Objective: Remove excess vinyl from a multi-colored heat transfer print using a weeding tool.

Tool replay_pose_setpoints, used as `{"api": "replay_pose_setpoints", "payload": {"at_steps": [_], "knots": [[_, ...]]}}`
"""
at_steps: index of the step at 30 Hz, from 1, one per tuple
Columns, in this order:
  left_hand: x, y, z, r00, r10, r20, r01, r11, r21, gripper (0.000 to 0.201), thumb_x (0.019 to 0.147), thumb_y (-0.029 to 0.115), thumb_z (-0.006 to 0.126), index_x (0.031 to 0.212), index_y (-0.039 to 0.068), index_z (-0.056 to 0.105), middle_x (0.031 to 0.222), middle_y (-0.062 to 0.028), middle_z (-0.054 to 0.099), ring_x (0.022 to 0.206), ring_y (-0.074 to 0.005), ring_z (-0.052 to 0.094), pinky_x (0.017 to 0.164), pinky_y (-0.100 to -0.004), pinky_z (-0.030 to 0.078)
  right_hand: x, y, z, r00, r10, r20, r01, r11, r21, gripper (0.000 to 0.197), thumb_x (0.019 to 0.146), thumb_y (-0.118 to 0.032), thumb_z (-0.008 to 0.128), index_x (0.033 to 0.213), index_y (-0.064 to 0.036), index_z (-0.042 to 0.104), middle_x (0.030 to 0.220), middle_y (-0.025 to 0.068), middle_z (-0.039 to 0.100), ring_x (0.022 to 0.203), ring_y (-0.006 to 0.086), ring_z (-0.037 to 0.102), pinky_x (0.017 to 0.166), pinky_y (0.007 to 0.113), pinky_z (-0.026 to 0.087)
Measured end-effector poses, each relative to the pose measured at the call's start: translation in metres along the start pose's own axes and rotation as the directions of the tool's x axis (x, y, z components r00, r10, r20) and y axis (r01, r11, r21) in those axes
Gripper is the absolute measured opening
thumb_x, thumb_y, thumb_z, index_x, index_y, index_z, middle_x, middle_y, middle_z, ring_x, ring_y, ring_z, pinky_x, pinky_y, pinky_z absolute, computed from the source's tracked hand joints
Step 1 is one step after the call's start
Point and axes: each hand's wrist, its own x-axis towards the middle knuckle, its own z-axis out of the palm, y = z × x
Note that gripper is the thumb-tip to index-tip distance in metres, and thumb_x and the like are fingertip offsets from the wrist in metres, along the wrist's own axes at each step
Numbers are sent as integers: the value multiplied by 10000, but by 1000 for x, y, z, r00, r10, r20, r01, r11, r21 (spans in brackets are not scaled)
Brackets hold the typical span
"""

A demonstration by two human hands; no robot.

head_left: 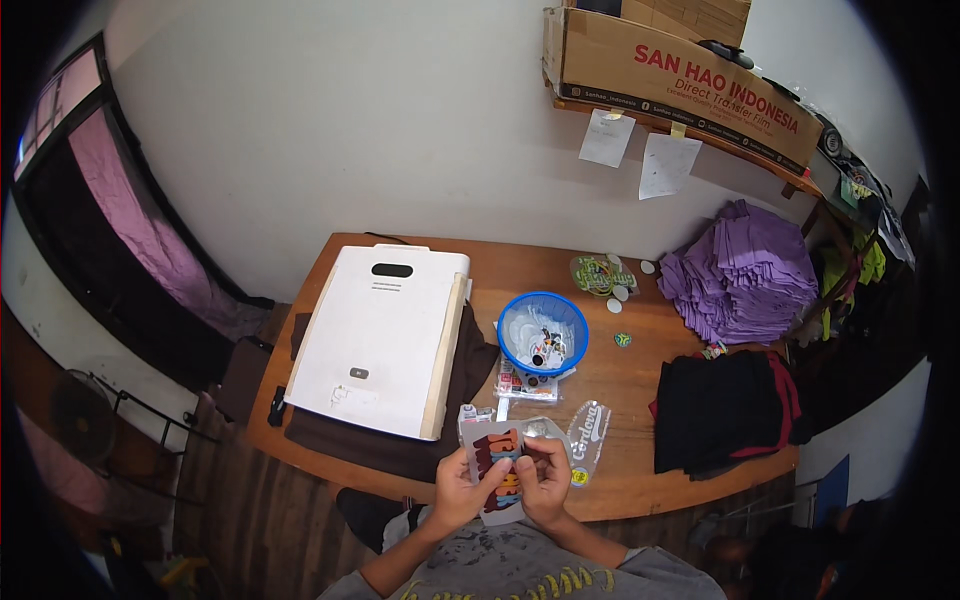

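Observation:
Just over the table's front edge, both my hands hold a small sheet of printed transfer film [492, 448] with chunky lettering in orange, blue and dark red. My left hand [456, 492] grips its left side, thumb laid across the print. On the right side, the fingers and thumb of my right hand [543, 486] pinch the sheet. Just beyond my right hand lies a clear film piece [592, 430] with white lettering, a round yellow sticker [579, 477] at its lower end. A blue-rimmed basket [504, 345] holding film scraps stands farther back, beside flat printed packets [527, 388].
A large white panel-like machine [375, 325] lies over dark brown cloth [335, 445] on the left. At the right are folded black-and-red garments [708, 415] and a tall purple fabric stack [740, 275]. A cardboard box [600, 55] rests on the wall shelf above.

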Motion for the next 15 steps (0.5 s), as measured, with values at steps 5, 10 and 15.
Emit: {"api": "replay_pose_setpoints", "payload": {"at_steps": [5, 10, 15], "knots": [[-1, 0, 0, 1000, -5, 4, 5, 1000, -16, 246, 796, 19, 581, 1028, -37, 520, 938, -64, 596, 828, -79, 550, 737, -220, 447, 1, -1, 1, 1000, -29, 5, 29, 999, -20, 212, 847, -26, 498, 1044, 28, 439, 894, 72, 507, 812, 90, 519, 730, 205, 417], [-2, 0, 0, 1000, -5, 9, 5, 1000, -13, 244, 796, 22, 582, 1025, -37, 523, 938, -62, 596, 830, -77, 548, 734, -219, 446, 2, -4, 2, 1000, -22, 7, 22, 1000, 16, 215, 848, -31, 501, 1045, 26, 436, 899, 74, 512, 829, 95, 524, 735, 208, 417], [-1, -1, -1, 1000, 4, 13, -4, 1000, -8, 249, 795, 25, 586, 1027, -38, 523, 939, -60, 596, 828, -77, 547, 735, -220, 446, 3, -1, 1, 1000, -21, 7, 21, 1000, 20, 215, 849, -35, 502, 1045, 26, 435, 905, 76, 515, 833, 94, 524, 735, 207, 415]]}}
